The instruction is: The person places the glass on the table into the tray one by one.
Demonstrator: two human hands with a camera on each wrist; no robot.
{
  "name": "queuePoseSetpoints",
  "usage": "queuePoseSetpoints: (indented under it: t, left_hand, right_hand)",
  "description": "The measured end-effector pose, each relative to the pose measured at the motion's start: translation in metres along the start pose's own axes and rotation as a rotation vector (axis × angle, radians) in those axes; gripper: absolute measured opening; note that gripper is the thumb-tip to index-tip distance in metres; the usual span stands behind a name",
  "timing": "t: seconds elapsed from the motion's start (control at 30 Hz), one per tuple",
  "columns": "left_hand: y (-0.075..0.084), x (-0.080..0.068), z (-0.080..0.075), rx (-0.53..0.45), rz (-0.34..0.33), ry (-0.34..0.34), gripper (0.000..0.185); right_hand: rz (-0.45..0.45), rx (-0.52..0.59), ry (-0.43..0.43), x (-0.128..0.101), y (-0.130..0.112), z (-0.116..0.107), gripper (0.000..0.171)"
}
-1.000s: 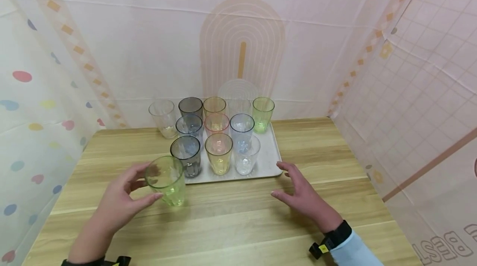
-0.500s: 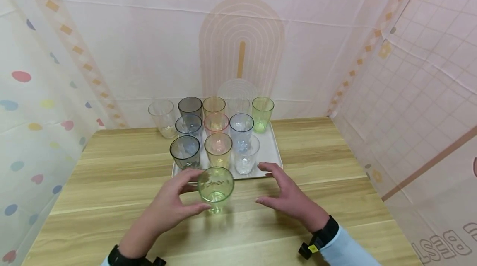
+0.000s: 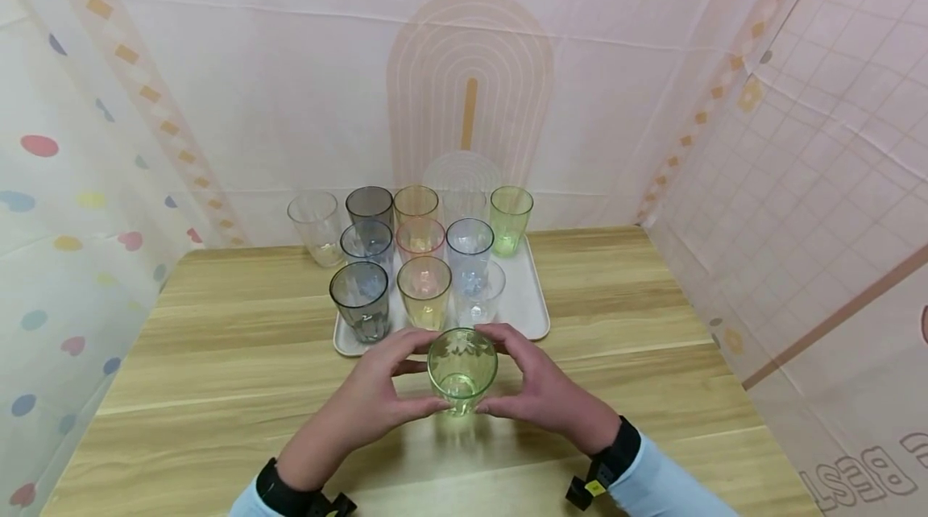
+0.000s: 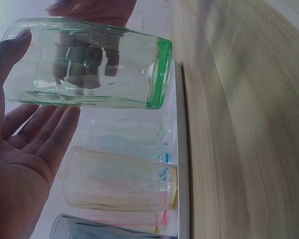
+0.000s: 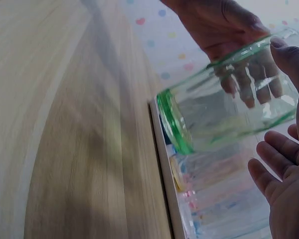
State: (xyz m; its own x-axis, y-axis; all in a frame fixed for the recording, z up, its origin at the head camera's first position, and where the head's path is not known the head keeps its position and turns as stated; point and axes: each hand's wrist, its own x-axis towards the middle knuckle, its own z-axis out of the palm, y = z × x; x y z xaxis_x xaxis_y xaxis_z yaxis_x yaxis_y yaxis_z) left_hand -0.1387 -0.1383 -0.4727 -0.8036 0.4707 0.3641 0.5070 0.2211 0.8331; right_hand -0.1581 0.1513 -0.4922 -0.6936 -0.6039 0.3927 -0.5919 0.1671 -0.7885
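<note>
Green tumbler [image 3: 461,368] sits between our two hands, held above the wooden table [image 3: 217,388] just in front of the white tray [image 3: 532,316] of coloured tumblers. Our left hand [image 3: 377,396] grasps it with thumb and fingers curled round its side; our right hand [image 3: 540,388] wraps the other side. We judge a steady, upright, two-sided hold best. On the backdrop at the lower right corner we read "BEST" [image 3: 866,481], upside down.

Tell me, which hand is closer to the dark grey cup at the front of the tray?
Left. The left hand sits just in front of the dark grey cup; the right hand is farther, across the green cup both hold.
</note>
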Motion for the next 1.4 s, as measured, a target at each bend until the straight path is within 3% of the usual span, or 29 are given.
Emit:
queuePoseSetpoints:
  t: [0.23, 0.53, 0.67, 0.9, 1.17, 1.4]
  left_hand:
    - [-0.001, 0.003, 0.003, -0.023, 0.003, -0.019, 0.076]
    - [-0.002, 0.004, 0.003, 0.008, 0.013, -0.052, 0.077]
    - [-0.005, -0.001, -0.003, 0.149, -0.003, -0.049, 0.081]
    - [-0.020, -0.027, -0.029, 0.503, -0.086, 0.041, 0.081]
    - [-0.044, -0.063, -0.064, 0.647, -0.191, 0.115, 0.075]
    - [-0.051, -0.075, -0.081, 0.730, -0.252, 0.155, 0.081]
  right_hand:
    - [0.028, 0.109, -0.001, 0.003, -0.005, 0.004, 0.092]
    - [0.025, 0.126, 0.006, 0.003, -0.005, 0.007, 0.089]
    - [0.046, 0.114, 0.022, -0.001, -0.002, 0.005, 0.088]
    - [0.106, 0.080, 0.114, -0.015, 0.004, -0.011, 0.091]
    - [0.227, 0.059, 0.206, -0.034, 0.007, -0.031, 0.094]
    - [0.256, 0.001, 0.253, -0.046, 0.015, -0.039, 0.090]
